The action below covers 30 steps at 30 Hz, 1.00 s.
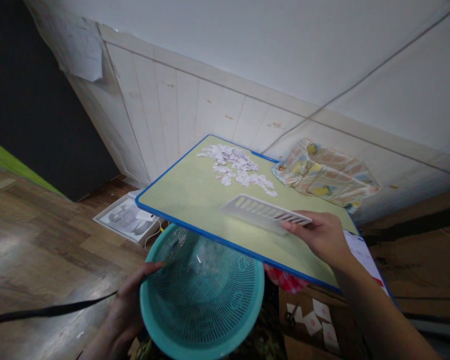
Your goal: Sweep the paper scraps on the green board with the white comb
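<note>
My left hand [129,295] grips the left rim of a round turquoise plastic basket [206,315], thumb over the edge. The basket tilts below the near edge of a small table and has some clear, crumpled plastic-like material [206,257] inside. In my right hand [324,235] is a flat white slotted plastic piece [262,212], held by its right end just above the tabletop. Its left end is blurred. Beyond it, a pile of small white paper scraps [232,162] lies spread on the yellow-green tabletop [172,187] with blue edging.
A patterned cloth [326,172] lies on the table's back right, against the wall. Printed paper [362,250] sits on its right side. Below are scissors [291,316] and several small paper cards [312,323]. An open white box [125,217] stands on the floor at left.
</note>
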Available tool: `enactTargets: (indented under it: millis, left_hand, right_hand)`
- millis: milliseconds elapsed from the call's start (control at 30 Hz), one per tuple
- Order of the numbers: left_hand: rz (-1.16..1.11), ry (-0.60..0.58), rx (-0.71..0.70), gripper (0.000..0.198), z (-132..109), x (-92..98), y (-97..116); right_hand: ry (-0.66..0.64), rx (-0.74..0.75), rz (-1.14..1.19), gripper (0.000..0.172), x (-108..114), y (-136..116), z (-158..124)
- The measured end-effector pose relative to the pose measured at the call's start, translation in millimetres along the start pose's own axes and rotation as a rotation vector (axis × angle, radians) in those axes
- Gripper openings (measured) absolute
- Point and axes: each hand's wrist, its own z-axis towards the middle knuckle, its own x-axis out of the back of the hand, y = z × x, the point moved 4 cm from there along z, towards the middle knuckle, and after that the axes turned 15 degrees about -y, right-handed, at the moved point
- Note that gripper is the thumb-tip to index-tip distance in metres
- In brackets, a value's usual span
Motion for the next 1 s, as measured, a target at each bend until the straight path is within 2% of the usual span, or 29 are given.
enactTargets:
  millis: [67,167,300,500,867,1000]
  left_hand:
    - [-0.002,0.015,0.006,0.010,1.0,1.6,-0.7]
    - [0.015,0.025,-0.019,0.011,0.2,2.1,-0.3]
    - [0.050,0.026,-0.016,0.013,-0.8,2.9,-0.8]
    - [0.056,0.020,-0.003,0.013,0.2,4.2,-2.2]
    - [0.074,-0.001,-0.055,0.010,1.0,6.9,-1.7]
    - [0.065,0.002,-0.046,0.010,1.2,6.5,-2.9]
  right_hand:
    - [0.121,-0.014,-0.048,0.023,8.7,10.6,16.9]
    - [0.203,-0.045,-0.177,0.028,16.8,25.6,46.1]
    - [0.162,-0.061,-0.275,0.027,18.9,33.6,69.9]
    - [0.089,-0.006,-0.194,0.027,22.9,25.2,65.5]
    - [0.113,-0.038,-0.294,0.022,38.9,39.8,64.6]
    - [0.140,-0.046,-0.306,0.023,38.1,39.2,66.7]
